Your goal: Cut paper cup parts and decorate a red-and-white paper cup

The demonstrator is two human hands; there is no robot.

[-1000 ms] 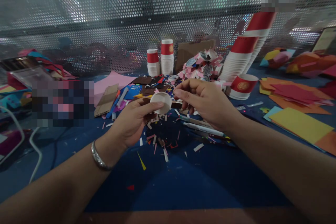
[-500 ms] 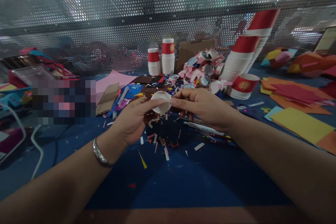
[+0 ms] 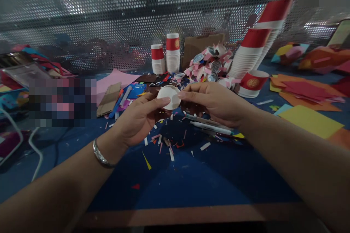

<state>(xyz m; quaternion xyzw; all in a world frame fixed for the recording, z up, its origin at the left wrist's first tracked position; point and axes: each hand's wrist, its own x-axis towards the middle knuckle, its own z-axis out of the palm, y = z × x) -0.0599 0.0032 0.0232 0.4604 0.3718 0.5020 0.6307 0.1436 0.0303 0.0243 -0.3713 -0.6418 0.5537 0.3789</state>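
A small round white paper disc is held up over the table between both hands. My left hand is closed on its left edge, the thumb pressed on the face. At the right edge, my right hand pinches it between thumb and fingers. What lies behind the disc is hidden. Under my right hand are white marker pens. Behind the hands rises a heap of paper pieces, white rounds with blue printing and pink tabs.
Stacked red and white paper cups stand at the back, with tall leaning stacks and a single cup on the right. Coloured paper sheets lie at the right, cardboard at the left. Paper scraps litter the blue table.
The view has shifted slightly, so the table's front edge shows more. The disc has turned to show more of its face. Both hands still hold it.
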